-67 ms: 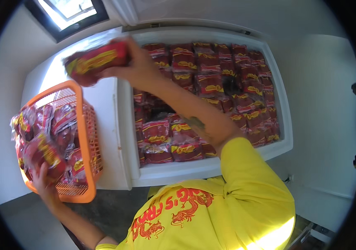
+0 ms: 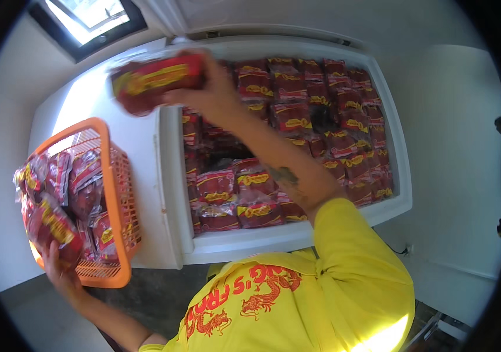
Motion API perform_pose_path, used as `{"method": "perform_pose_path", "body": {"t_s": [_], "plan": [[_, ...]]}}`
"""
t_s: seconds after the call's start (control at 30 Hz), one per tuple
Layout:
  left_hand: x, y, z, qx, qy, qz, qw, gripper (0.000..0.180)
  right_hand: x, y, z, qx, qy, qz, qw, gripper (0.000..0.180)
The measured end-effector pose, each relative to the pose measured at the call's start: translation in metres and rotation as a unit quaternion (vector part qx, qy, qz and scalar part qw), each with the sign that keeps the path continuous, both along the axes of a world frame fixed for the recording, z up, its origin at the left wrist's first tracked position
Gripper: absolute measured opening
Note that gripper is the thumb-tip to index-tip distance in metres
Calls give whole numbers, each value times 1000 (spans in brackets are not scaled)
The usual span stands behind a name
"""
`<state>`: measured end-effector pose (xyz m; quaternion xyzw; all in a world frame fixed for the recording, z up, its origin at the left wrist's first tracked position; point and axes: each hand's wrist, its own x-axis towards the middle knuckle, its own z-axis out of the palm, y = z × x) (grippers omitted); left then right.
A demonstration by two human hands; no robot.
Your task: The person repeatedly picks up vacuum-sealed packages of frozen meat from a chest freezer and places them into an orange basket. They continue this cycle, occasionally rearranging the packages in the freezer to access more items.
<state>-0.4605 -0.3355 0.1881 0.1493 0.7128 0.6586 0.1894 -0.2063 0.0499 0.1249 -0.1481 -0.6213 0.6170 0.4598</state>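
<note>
- Our right hand grips a red packet (yellow label, blurred) above the chest freezer's left rim.
- Our left hand clasps the orange basket's near corner, packets inside.

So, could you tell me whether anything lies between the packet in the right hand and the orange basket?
Nothing visible does. The right hand holds the red packet in the air above the white freezer lid, and only that bare lid separates it from the orange basket. The basket is already piled high with packets, and the left hand steadies it.
</note>
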Motion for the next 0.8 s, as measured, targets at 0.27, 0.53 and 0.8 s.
{"method": "perform_pose_path", "body": {"t_s": [0.27,0.53,0.8], "plan": [[98,7,18,130,35,120,984,48,288,171,-122,-178,-190,-260,930,63],[246,134,2,127,-33,7,991,52,350,311,-231,-74,-451,-269,848,89],[305,217,-12,55,-63,-6,996,57,318,274,-271,309,-531,-315,724,66]]}}
